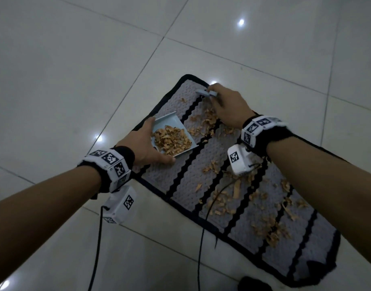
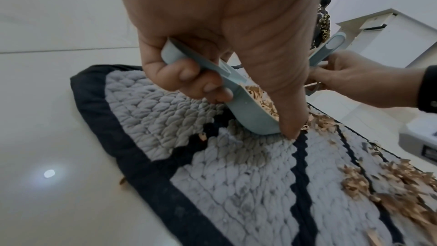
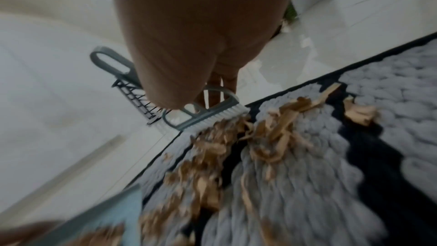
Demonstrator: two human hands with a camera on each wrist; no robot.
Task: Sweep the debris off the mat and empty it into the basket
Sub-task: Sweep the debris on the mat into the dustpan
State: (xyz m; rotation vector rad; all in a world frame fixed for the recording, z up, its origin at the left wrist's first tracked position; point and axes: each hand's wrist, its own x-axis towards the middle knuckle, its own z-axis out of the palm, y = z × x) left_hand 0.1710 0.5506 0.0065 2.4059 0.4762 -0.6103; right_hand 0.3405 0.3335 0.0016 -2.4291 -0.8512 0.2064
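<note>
A grey knitted mat with black stripes and border lies on the tiled floor, strewn with tan wood shavings. My left hand grips a light blue dustpan by its back edge; the pan rests on the mat's far left part and holds a heap of shavings. In the left wrist view my fingers curl round the pan's rim. My right hand holds a small grey-blue brush near the mat's far corner. Its white bristles touch a clump of shavings.
Glossy pale floor tiles surround the mat. Black cables hang from both wrist cameras, one crossing the mat. White furniture and a standing person show far off in the left wrist view. No basket is in view.
</note>
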